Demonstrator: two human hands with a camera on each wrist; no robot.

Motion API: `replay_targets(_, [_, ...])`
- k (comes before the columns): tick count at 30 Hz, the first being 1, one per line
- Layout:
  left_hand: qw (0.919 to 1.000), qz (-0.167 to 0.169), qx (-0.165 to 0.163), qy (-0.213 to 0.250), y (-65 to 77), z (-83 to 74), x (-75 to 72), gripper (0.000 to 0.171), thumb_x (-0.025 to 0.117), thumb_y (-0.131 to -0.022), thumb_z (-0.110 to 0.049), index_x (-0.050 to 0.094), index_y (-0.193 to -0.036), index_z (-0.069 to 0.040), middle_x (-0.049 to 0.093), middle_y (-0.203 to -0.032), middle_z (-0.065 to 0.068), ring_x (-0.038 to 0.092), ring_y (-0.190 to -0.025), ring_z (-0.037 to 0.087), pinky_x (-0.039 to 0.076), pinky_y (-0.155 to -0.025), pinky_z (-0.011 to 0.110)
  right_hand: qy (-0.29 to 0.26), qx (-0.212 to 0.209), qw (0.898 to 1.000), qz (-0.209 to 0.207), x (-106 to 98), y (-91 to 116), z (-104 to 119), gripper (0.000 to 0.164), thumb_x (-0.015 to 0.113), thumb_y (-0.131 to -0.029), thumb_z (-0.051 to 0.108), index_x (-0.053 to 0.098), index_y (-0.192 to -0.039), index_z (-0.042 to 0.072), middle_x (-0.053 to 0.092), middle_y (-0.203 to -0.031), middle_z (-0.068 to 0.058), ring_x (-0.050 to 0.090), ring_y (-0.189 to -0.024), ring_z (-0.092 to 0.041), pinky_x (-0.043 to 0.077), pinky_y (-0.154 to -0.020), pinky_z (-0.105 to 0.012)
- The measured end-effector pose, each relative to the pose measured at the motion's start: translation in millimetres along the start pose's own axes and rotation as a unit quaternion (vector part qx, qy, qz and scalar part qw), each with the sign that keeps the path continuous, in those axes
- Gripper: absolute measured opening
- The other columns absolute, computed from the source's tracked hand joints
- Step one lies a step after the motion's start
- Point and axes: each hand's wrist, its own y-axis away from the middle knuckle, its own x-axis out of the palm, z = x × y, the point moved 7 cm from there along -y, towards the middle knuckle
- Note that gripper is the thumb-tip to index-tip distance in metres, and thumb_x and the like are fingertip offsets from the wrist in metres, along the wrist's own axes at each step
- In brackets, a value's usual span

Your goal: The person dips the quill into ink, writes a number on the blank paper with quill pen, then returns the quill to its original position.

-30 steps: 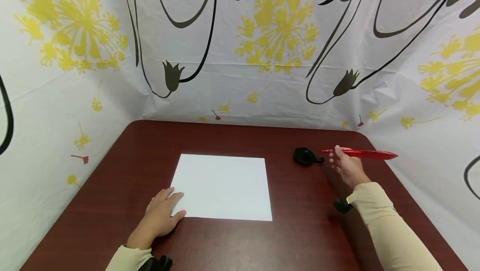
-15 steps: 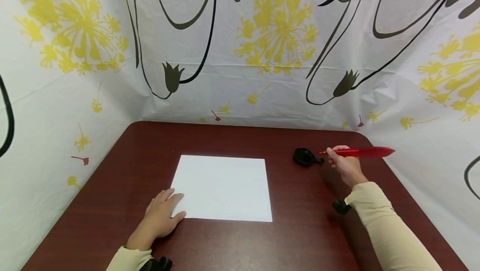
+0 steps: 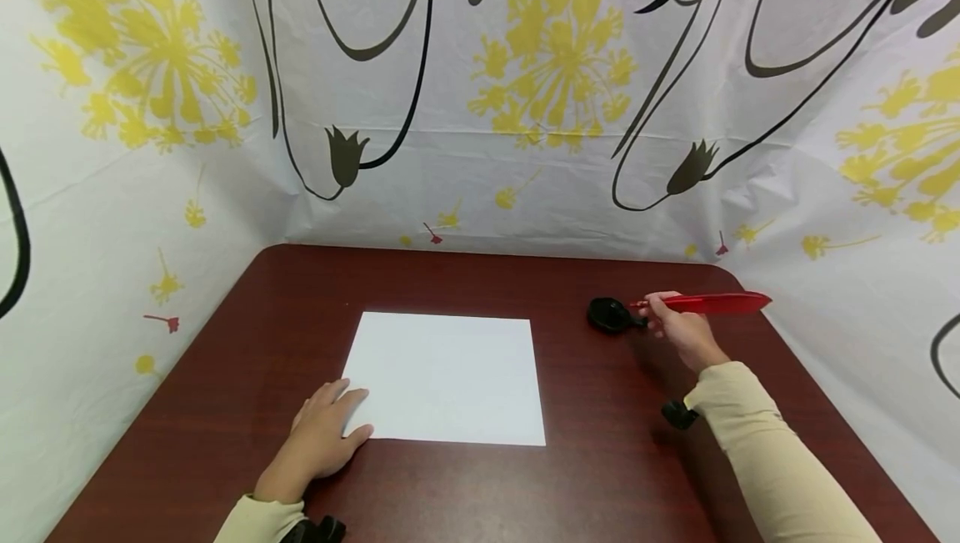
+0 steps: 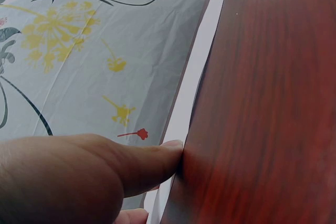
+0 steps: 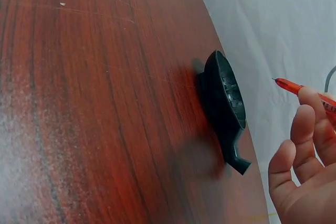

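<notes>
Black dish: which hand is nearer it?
Right. The right hand, holding the red pen, is beside the black dish; the left hand is farther, at the near left corner of the paper.

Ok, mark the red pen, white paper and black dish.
Red pen (image 3: 708, 303), head view: middle of its broad part.
White paper (image 3: 450, 379), head view: middle of the sheet.
Black dish (image 5: 229, 93), right wrist view: inside of its bowl.

Table (image 3: 615, 476): dark red-brown wood grain, glossy, far corners rounded; a dull sheen of light between me and the paper. White sheet of paper (image 3: 450, 380) lies flat on it, blank side up, left of centre; my left hand (image 3: 318, 434) rests at its near left corner. Well to the right, towards the far edge, a black dish (image 3: 609, 314), hollow side up, short handle pointing right.
</notes>
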Motion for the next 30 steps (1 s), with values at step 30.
replay_targets(30, [1.0000, -0.003, 0.005, -0.003, 1.7, -3.2, -1.0, 0.047, 0.070, -0.088, -0.021, 0.058, -0.130, -0.003, 0.043, -0.139, 0.029, 0.034, -0.130, 0.052, 0.026, -0.100, 0.069, 0.043, 0.039, 0.998, 0.028, 16, -12, -12, 0.045, 0.042, -0.104, 0.036, 0.047, -0.127, -0.002, 0.065, -0.090, 0.005, 0.060, -0.074, -0.013, 0.048, -0.064, -0.031])
